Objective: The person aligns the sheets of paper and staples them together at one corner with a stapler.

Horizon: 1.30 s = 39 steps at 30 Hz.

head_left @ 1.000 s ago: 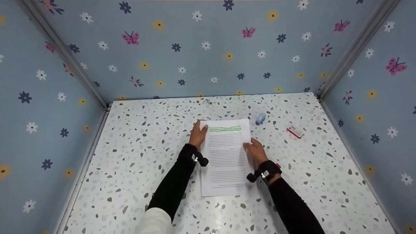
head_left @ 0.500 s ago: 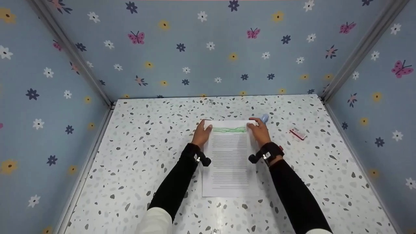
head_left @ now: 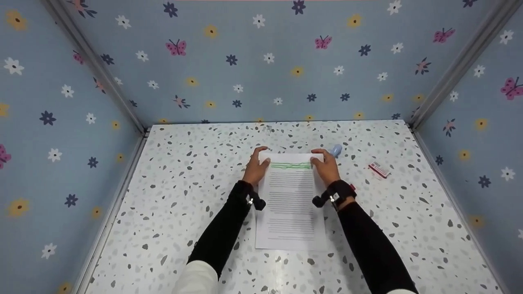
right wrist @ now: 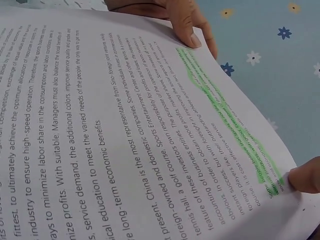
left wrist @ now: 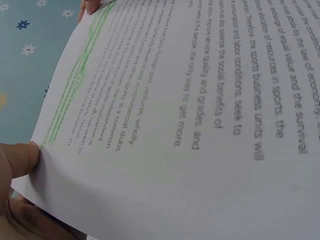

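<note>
A printed sheet of paper [head_left: 291,241] with green highlighter strokes across its top lines is held in front of me. My left hand [head_left: 254,171] grips it near the upper left corner. At the upper right, my right hand [head_left: 328,170] pinches the opposite edge. In the left wrist view, the left thumb [left wrist: 22,159] presses on the printed face while curled fingers lie beneath the paper. The right wrist view has the right thumb [right wrist: 306,177] beside the green strokes, and the sheet bows between the hands.
A small light-blue rounded object [head_left: 336,150] lies just beyond my right hand. Farther right is a small red-and-white box-like item [head_left: 379,170]. The speckled white tabletop [head_left: 196,163] is bounded by blue patterned panels [head_left: 245,61] at the back and both sides.
My right hand has slid up from the sheet's right side to its upper right corner. The head view has shifted slightly. The left hand keeps its grip near the upper left.
</note>
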Tool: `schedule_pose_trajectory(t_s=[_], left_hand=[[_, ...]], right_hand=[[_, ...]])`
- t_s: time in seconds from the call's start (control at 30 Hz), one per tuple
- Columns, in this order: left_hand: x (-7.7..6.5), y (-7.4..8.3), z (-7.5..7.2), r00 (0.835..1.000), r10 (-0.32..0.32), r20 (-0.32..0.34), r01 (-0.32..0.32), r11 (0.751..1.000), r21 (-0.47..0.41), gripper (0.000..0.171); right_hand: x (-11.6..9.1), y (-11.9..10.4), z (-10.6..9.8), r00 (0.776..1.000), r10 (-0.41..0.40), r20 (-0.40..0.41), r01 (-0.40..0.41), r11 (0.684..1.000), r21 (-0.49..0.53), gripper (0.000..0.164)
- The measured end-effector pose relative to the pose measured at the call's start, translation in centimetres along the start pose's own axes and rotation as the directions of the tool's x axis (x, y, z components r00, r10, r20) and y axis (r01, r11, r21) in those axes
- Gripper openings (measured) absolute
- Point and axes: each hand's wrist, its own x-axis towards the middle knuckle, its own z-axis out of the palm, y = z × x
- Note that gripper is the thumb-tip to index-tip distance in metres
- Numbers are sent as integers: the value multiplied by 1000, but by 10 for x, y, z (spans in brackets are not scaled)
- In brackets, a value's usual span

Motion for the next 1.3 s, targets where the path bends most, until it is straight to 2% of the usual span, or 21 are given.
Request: schedule_pose_trajectory(t_s=[0.13,0.23,0.43,0.6,0.77,1.07,1.2,1.3], left_hand=[[-2,-1,2,999,40,8,-40,998,41,41],[0,-1,3,997,80,-3,-80,995,61,34],[3,-2,3,993,115,13,-115,991,63,29],[1,-3,2,995,95,18,-96,995,35,26],[1,-4,1,997,64,31,-64,998,-16,26],[2,-4,0,996,89,21,-90,996,8,25],[1,-5,-1,997,80,19,-80,997,-11,28],[0,-4,-2,998,64,2,-64,998,-11,35]], right_hand=[[-4,2,-3,998,-67,6,67,996,-63,36],[-5,3,-4,994,-112,16,112,991,-72,32],[-5,5,-5,994,-113,8,113,989,-96,28],[-6,8,-5,996,-86,2,86,989,-122,26],[-5,11,-5,995,-100,-13,98,987,-131,23],[-5,12,-5,995,-99,-4,98,987,-130,26],[-8,15,-7,999,-51,5,51,994,-97,40],[-13,20,-8,999,52,10,-52,998,32,47]])
